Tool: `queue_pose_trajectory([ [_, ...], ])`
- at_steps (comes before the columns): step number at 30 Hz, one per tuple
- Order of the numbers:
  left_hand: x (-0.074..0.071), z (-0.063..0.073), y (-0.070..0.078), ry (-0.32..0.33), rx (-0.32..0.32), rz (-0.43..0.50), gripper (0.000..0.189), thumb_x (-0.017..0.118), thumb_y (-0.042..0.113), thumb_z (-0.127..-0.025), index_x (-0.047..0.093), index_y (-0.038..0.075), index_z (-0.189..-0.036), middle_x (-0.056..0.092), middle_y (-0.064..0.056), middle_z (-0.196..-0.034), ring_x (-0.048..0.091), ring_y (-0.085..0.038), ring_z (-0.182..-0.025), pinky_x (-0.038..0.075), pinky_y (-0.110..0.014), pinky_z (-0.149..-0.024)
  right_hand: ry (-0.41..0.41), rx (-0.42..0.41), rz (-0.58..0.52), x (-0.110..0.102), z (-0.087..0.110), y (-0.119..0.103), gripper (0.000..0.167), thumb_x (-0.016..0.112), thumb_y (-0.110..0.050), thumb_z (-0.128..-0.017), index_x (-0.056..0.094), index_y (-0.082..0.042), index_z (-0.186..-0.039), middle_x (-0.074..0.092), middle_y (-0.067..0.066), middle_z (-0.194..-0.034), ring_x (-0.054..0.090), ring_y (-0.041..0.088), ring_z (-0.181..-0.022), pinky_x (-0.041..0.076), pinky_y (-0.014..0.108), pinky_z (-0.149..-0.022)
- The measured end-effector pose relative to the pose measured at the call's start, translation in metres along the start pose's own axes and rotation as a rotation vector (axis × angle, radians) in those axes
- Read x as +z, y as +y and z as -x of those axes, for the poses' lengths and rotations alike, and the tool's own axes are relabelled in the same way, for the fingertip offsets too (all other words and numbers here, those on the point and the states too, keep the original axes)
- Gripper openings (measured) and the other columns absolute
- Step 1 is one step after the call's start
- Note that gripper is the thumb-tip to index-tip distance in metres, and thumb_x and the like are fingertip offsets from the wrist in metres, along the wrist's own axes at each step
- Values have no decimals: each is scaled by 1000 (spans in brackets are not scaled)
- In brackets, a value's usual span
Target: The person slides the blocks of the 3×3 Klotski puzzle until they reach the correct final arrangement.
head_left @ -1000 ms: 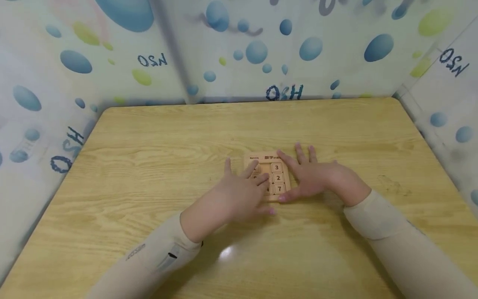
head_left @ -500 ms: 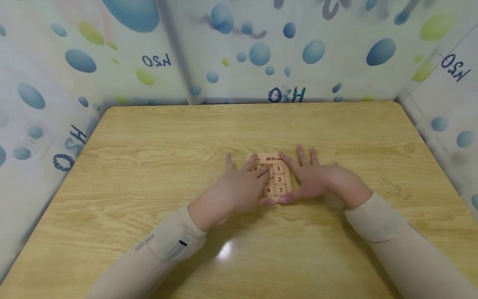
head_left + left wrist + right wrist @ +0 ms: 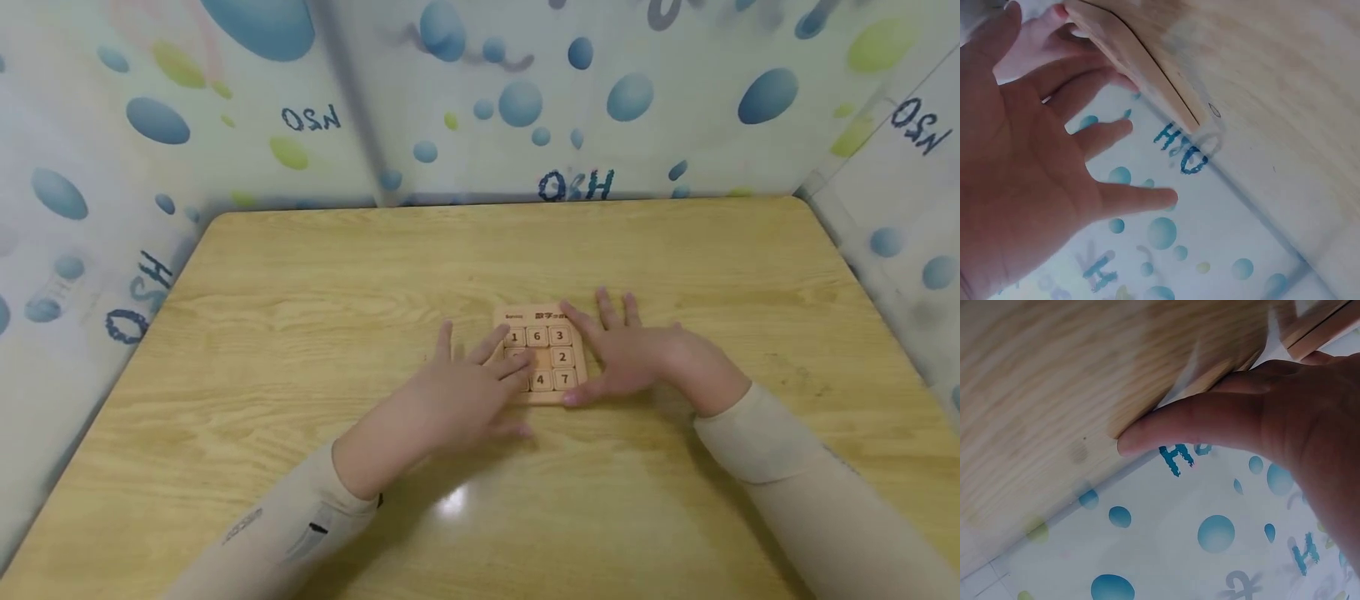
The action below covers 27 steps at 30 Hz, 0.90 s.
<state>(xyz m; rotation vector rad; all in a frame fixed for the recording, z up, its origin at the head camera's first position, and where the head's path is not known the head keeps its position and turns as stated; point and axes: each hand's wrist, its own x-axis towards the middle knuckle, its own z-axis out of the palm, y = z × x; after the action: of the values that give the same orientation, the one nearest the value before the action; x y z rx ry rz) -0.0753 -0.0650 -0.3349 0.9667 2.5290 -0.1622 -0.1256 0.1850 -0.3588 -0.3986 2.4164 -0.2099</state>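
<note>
A square wooden sliding number puzzle lies on the table. Its top row reads 1, 6 and 3; the 2 and 7 show down the right side, and the 4 sits low in the middle. A bare gap shows at the centre. My left hand hovers spread over the left tiles, fingertips near the gap, hiding part of them. My right hand holds the puzzle's right side, index finger at the top edge and thumb at the bottom corner. The left wrist view shows the puzzle's edge beyond spread fingers.
The light wood-grain table stretches out around the puzzle. A wall covering with blue and green bubbles stands behind it and along both sides.
The 6 tile now stands in the top middle, where a gap was, and the gap is at the centre. My left hand has drawn back left and down. The right hand has stayed put.
</note>
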Motion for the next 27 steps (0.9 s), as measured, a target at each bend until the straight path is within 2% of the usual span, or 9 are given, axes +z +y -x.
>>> queue_pose_trajectory([
  [2,1,6,3,-2,35,16,84,45,75,-102,29,28,-170,20,13,-178,0,-25,-169,5,-83,-123,4,7,3,-2,1,0,135,63,-94,-76,-14,-35,-171,-29,25,-173,-22,62,-156,3,102,-95],
  [5,4,8,8,1,62,20,84,44,76,-102,32,27,-169,22,13,-177,1,-25,-169,3,-84,-123,2,11,3,-2,1,-1,135,63,-94,-76,-14,-35,-171,-29,26,-173,-22,62,-157,3,102,-95],
  [10,4,-3,6,22,13,-20,81,44,74,-103,34,28,-168,21,14,-178,2,-27,-170,4,-85,-123,0,7,1,-2,1,-2,135,63,-94,-76,-13,-36,-171,-28,26,-173,-22,62,-156,3,102,-95],
  [13,2,-4,3,27,-2,-33,81,44,73,-104,31,27,-169,21,14,-178,3,-26,-169,5,-84,-123,-1,8,-1,-2,1,-3,134,64,-93,-77,-13,-36,-171,-28,26,-173,-22,62,-157,3,103,-94],
  [16,2,6,2,14,-10,-10,82,45,73,-103,32,26,-169,23,13,-178,2,-26,-169,4,-83,-123,-2,7,1,-2,1,-2,135,64,-93,-77,-14,-35,-171,-29,26,-173,-21,62,-157,4,102,-95],
  [20,3,22,2,4,-30,13,80,48,73,-102,39,26,-166,29,12,-176,5,-26,-169,6,-83,-124,4,11,3,-3,2,-3,135,64,-93,-76,-14,-35,-171,-28,26,-173,-21,62,-157,4,102,-95],
  [23,6,24,3,11,-9,28,80,47,73,-102,39,26,-166,28,13,-176,6,-25,-169,7,-82,-125,5,13,0,-4,3,-3,135,64,-92,-77,-13,-35,-171,-28,26,-173,-21,62,-157,3,102,-96],
  [27,10,16,6,12,51,61,82,45,73,-103,31,26,-169,19,13,-177,2,-25,-169,6,-81,-124,3,0,-1,-2,3,-3,134,63,-93,-77,-14,-34,-171,-28,26,-173,-22,62,-156,3,102,-95],
])
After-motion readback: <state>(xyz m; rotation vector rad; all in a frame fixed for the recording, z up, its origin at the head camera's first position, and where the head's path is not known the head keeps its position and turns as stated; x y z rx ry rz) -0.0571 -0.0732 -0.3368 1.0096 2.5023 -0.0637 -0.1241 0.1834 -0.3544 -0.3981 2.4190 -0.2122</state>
